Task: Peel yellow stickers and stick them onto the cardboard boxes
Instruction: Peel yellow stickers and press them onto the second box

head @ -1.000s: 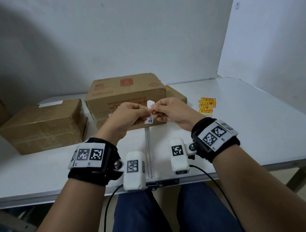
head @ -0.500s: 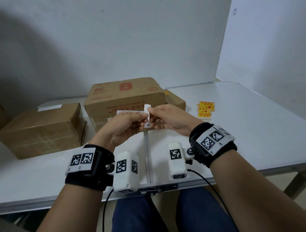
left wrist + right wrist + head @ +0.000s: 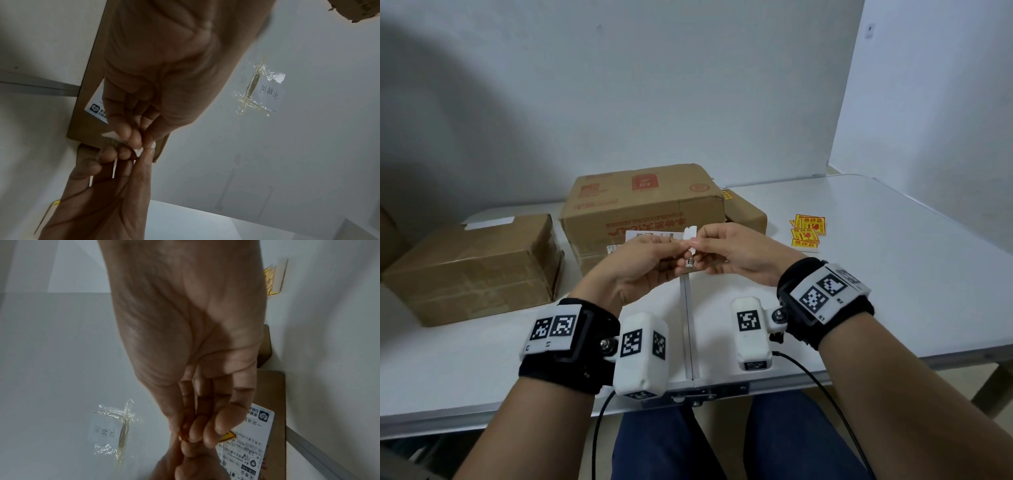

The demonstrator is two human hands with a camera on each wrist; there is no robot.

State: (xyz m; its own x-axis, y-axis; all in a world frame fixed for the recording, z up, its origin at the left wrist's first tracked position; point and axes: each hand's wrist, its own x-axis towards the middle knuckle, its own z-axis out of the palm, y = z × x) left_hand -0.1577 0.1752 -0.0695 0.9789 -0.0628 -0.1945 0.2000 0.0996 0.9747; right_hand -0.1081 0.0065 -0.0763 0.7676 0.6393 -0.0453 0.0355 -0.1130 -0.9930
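Above the white table both hands meet and pinch one small sticker, whose white backing stands up between the fingertips. My left hand holds it from the left; its fingertips pinch the white paper. From the right, my right hand pinches it too, and a yellow corner of the sticker shows under its fingertips. Just behind the hands stands a large cardboard box with a white shipping label.
A second cardboard box lies at the left, and a smaller one sits behind the big box. A pile of yellow stickers lies on the table to the right. A taped paper note shows in the wrist views.
Both hands stay pinched together on the sticker and have sunk slightly lower in the head view. The white backing still stands up between them.
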